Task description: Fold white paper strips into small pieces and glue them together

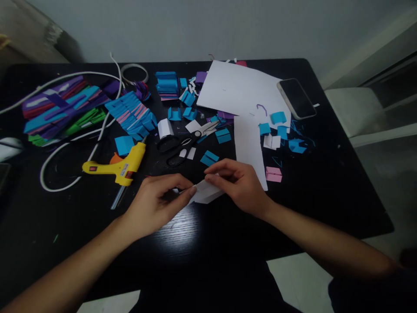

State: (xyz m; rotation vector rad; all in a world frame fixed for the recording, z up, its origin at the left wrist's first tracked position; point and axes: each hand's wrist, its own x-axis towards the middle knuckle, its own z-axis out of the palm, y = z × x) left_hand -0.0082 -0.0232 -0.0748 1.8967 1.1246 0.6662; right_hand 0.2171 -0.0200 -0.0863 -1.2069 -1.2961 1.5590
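Note:
Between my two hands is a small piece of white paper [208,191] with a crease along it, held over the front middle of the black table. My left hand [159,200] pinches its left end between thumb and fingers. At the upper right part of the paper, my right hand [239,184] is closed on it with thumb and forefinger. Just beyond the hands lie black-handled scissors [196,134], a folded blue paper piece [209,158] and a long white paper strip [249,148].
A yellow glue gun [125,165] with a glue stick lies left of my hands. Bundles of coloured paper [61,106] and a white cable [94,150] are at the left. White sheets [234,87], a phone [296,98] and a pink folded piece [274,174] lie right.

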